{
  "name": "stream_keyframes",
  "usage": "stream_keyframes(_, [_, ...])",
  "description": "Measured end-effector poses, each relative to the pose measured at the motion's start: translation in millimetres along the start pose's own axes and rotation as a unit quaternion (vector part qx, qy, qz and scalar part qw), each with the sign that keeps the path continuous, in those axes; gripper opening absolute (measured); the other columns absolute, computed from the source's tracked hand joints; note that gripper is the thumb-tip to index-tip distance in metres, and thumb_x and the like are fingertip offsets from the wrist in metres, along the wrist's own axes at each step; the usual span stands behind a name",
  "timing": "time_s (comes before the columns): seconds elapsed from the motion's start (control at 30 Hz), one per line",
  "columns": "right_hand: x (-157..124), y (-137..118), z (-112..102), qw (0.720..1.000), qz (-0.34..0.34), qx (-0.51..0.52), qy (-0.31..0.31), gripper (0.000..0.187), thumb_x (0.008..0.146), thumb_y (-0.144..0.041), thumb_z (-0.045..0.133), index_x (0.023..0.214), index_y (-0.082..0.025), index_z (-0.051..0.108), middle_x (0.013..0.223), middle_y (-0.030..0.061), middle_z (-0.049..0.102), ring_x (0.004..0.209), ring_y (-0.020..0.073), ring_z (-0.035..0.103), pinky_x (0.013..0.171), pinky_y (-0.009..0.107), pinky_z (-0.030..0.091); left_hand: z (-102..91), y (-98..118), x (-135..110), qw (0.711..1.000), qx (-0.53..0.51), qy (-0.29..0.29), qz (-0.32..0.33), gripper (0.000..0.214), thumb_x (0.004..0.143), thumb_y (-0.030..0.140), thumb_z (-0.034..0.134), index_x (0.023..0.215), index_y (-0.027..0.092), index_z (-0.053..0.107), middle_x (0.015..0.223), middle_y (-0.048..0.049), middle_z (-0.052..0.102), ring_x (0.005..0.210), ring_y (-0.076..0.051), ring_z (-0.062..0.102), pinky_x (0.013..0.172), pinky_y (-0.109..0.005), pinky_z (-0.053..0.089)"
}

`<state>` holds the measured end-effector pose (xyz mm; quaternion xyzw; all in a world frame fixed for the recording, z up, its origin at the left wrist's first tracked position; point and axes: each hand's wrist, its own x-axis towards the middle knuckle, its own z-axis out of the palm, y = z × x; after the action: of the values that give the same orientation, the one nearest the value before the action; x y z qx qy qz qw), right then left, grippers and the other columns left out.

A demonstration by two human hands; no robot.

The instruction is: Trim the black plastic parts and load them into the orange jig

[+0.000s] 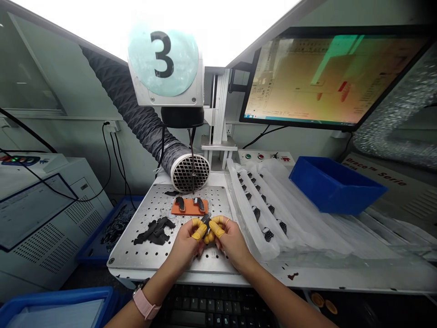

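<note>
My left hand (186, 243) and my right hand (229, 239) meet above the front of a perforated metal table (136, 259), their fingertips in yellow finger cots. Pinched between them is a small black part with a mesh face (205, 222). Just behind my hands lies an orange fixture plate (186, 207), holding two similar black parts in its recesses. A loose heap of black parts (155, 231) sits to the left of my left hand. A pink watch strap (146, 304) circles my left wrist.
A laser marking head (165, 68) labelled 3 hangs above the table, with a round mesh-faced duct (189, 172) behind. To the right lie plastic sleeves holding black parts (262, 209) and a blue bin (332, 184). A keyboard (211, 307) sits below; a blue tray (114, 228) is left.
</note>
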<state>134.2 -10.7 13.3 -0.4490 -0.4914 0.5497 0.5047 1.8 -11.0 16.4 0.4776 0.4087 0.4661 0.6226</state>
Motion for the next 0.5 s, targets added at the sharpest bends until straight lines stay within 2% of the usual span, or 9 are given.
stream_keyframes(0.37, [0,3,0,1.0,-0.011,-0.018,0.004,0.02,0.076,-0.038,0.058,0.074,-0.018,0.055,0.051,-0.0054,0.048,0.037,0.0068,0.034,0.034,0.018,0.02,-0.7,-16,1,0.997,0.054,0.008,0.057,0.025,0.08,0.04,0.056,0.069,0.019,0.048,0.051,0.0071,0.05,0.036,-0.005,0.035,0.037,-0.017,0.025])
stream_keyframes(0.5, [4,7,-2,0.999,-0.019,-0.041,0.02,0.021,0.075,-0.039,0.059,0.074,-0.018,0.055,0.048,-0.0049,0.048,0.035,0.0077,0.033,0.033,0.019,0.02,3.5,-16,4,0.985,0.132,0.037,0.103,0.02,0.082,0.034,0.051,0.071,0.019,0.048,0.054,0.0054,0.051,0.041,-0.007,0.041,0.042,-0.019,0.032])
